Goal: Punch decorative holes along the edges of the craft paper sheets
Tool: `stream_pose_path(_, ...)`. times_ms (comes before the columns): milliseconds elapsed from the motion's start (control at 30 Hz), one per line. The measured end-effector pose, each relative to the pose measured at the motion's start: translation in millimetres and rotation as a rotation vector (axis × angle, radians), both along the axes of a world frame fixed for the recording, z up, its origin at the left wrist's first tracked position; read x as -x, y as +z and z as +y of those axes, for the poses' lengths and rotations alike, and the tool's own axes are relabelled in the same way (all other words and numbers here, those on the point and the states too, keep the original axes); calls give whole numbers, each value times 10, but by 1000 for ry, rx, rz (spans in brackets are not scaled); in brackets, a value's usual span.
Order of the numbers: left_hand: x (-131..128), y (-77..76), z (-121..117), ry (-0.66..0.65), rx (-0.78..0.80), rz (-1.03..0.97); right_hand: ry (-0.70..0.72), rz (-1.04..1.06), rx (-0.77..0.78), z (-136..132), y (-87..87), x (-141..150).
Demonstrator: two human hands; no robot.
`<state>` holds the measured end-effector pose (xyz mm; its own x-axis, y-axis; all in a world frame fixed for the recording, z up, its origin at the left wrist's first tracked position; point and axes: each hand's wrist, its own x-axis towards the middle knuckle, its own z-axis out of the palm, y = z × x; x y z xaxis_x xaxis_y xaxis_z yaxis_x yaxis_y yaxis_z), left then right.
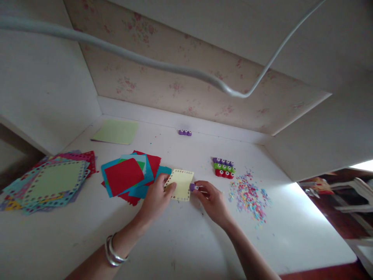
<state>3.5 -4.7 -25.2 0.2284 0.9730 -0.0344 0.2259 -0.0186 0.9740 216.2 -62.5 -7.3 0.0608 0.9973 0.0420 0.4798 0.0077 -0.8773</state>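
Just above the white tabletop, my left hand [159, 194] pinches the left side of a pale yellow paper sheet [181, 186]. Punched holes run along the sheet's top and left edges. My right hand [212, 200] is closed on a small purple craft punch [192, 187] with a white round button, set at the sheet's right edge. How far the paper goes into the punch's slot I cannot make out. Left of my left hand lies a loose pile of red, blue and green paper [124, 177].
Sheets with punched borders [56, 181] are stacked at the far left. A pale green pile [115, 131] lies behind. Purple, green and red punches [223, 167] stand in rows beside scattered confetti [252, 196]. More purple punches [185, 132] stand by the wall. A white cable [140, 58] hangs across.
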Motion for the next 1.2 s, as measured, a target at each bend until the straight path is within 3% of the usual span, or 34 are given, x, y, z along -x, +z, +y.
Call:
stream_pose_path(200, -11, 25, -84, -84, -139, 193, 115, -275, 26, 58, 164, 2)
stream_pose_path(567, -18, 66, -186, -103, -626, 490, 268, -245, 158, 305, 329, -134)
stream_pose_path(733, -18, 46, -246, -272, -603, 600, 298, -210, 246, 333, 376, -131)
stream_pose_path(1200, -27, -6, -271, -225, -612, 577, 303, -269, 345, 343, 434, -94)
